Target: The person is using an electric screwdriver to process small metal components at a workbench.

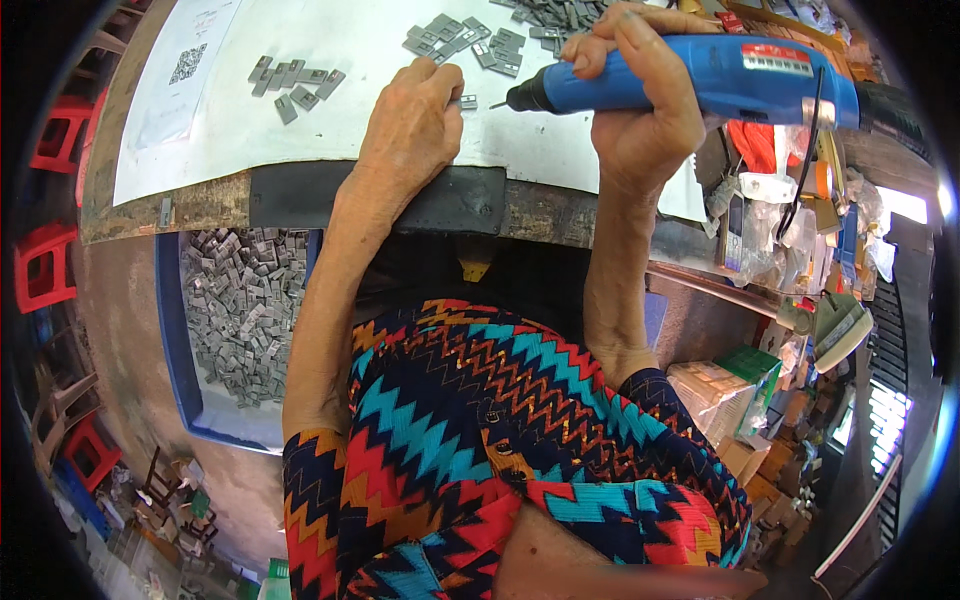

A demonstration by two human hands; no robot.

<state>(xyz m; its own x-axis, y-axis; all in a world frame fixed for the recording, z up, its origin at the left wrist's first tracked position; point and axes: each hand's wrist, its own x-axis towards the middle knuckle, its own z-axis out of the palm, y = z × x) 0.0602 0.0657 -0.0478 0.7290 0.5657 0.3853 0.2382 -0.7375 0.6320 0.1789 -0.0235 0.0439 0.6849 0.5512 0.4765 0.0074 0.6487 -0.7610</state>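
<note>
White sheet (330, 120) on the bench, grey parts (465, 42) scattered across it. Left hand (415, 125) pinches one small part (467, 101); right hand (640, 95) grips the blue driver (720, 80), its tip just beside that part.

There is a single view, from a fisheye camera worn on the person's head, looking steeply down and slightly forward over the body. The workbench (300, 205) edge curves across the upper part of the frame, close to the lens, with the left hand (415, 120) and right hand (640, 100) near the top. The person's patterned clothing fills the lower centre, very near. The floor with a blue bin (175, 330) lies further below at the left, and straight edges bend toward the dark rim.
</note>
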